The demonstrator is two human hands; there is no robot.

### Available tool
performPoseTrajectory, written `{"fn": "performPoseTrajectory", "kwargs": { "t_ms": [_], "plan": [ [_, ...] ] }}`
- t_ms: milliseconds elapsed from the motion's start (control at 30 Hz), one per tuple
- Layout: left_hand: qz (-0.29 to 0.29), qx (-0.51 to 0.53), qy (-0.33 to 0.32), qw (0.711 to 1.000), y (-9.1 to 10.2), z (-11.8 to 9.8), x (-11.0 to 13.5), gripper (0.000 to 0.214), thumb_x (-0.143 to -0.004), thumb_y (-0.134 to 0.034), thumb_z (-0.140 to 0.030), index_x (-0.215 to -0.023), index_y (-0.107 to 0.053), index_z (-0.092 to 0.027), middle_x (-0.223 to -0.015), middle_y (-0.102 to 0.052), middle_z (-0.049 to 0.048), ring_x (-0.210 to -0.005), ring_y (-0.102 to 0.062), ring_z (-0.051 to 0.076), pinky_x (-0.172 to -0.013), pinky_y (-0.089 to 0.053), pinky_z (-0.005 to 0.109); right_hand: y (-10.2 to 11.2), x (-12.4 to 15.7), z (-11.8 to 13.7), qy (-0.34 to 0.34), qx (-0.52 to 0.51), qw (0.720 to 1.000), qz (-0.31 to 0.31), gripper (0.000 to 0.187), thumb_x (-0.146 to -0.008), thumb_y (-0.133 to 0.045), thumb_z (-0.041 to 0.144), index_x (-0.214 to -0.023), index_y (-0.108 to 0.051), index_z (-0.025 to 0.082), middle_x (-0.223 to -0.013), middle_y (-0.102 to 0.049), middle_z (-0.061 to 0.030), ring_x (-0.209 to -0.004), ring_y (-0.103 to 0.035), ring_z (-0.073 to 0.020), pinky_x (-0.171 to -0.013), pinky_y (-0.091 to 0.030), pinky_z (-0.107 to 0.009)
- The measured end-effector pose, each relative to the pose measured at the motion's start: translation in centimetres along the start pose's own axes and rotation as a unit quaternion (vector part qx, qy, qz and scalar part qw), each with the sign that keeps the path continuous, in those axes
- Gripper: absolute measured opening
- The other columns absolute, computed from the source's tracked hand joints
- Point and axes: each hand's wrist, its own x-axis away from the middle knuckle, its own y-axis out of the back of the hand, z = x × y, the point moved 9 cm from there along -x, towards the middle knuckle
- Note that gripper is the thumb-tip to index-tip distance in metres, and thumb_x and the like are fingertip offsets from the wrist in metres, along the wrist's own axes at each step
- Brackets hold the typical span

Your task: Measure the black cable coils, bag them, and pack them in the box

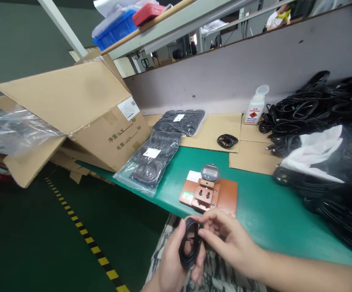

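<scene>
A coiled black cable (190, 243) stands upright in my left hand (172, 255), whose thumb and fingers close round it. My right hand (226, 235) reaches in from the right, thumb and forefinger pinched at the coil's upper right edge; the small piece between these fingertips is mostly hidden. Just beyond both hands, at the table's front edge, sits a brown metal gauge fixture (204, 194) with a round digital dial indicator (210, 172) on top. Its display seems to show zeros.
Bagged black cables (154, 158) lie left of the fixture, beside an open cardboard box (112, 134). Another small cable coil (227, 141) rests on cardboard. A white bottle (256, 105) stands at the back. Heaped black cables (315, 105) and a white cloth (312, 152) fill the right side.
</scene>
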Motion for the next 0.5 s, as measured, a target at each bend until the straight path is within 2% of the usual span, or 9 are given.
{"fn": "performPoseTrajectory", "kwargs": {
  "t_ms": [100, 200, 267, 400, 500],
  "plan": [
    [0.010, 0.003, -0.011, 1.000, 0.1, 0.2, -0.1, 0.058, -0.090, -0.041, -0.061, -0.125, -0.050, -0.016, -0.046, -0.055, -0.0022, -0.028, -0.035, 0.007, -0.031, -0.041, 0.018, 0.1, 0.0, 0.7, 0.035, 0.024, 0.999, -0.001, 0.017, -0.090, -0.059, 0.033, -0.086, -0.066, 0.018, -0.073, -0.063, -0.0041, -0.066, -0.063, -0.0168, -0.067, -0.054, -0.030],
    [0.020, -0.015, -0.010, 1.000, 0.0, 0.2, -0.1, 0.058, -0.092, -0.037, -0.058, -0.129, -0.047, -0.014, -0.046, -0.055, -0.0019, -0.027, -0.035, 0.007, -0.031, -0.040, 0.018, -0.1, 0.1, 1.3, 0.085, 0.048, 0.995, 0.013, 0.016, -0.091, -0.058, 0.028, -0.082, -0.067, 0.018, -0.074, -0.061, -0.0039, -0.072, -0.062, -0.0172, -0.076, -0.052, -0.033],
    [0.018, -0.032, -0.015, 0.999, -0.1, 0.0, -0.1, 0.056, -0.093, -0.037, -0.056, -0.128, -0.048, -0.013, -0.047, -0.056, -0.0011, -0.028, -0.037, 0.008, -0.031, -0.040, 0.019, -0.3, 0.3, 0.6, 0.064, 0.049, 0.996, 0.023, 0.014, -0.091, -0.057, 0.028, -0.082, -0.063, 0.019, -0.074, -0.058, -0.0024, -0.070, -0.060, -0.0161, -0.073, -0.051, -0.032],
    [-0.011, -0.066, -0.048, 0.997, 0.4, -0.9, 0.0, 0.052, -0.092, -0.045, -0.053, -0.126, -0.052, -0.015, -0.047, -0.053, -0.0026, -0.031, -0.043, 0.009, -0.031, -0.033, 0.016, -0.7, 0.5, -1.1, -0.026, -0.002, 0.999, 0.034, 0.014, -0.092, -0.055, 0.031, -0.087, -0.046, 0.021, -0.071, -0.050, 0.0028, -0.060, -0.050, -0.0122, -0.059, -0.045, -0.025],
    [-0.033, -0.079, -0.058, 0.995, 1.0, -1.2, 0.2, 0.048, -0.090, -0.052, -0.052, -0.127, -0.052, -0.021, -0.050, -0.051, -0.0052, -0.031, -0.035, 0.005, -0.032, -0.025, 0.013, -0.9, 0.4, -0.3, -0.025, -0.014, 0.999, 0.041, 0.015, -0.092, -0.054, 0.033, -0.089, -0.046, 0.021, -0.070, -0.048, 0.0032, -0.059, -0.046, -0.0119, -0.055, -0.040, -0.023]
  ]
}}
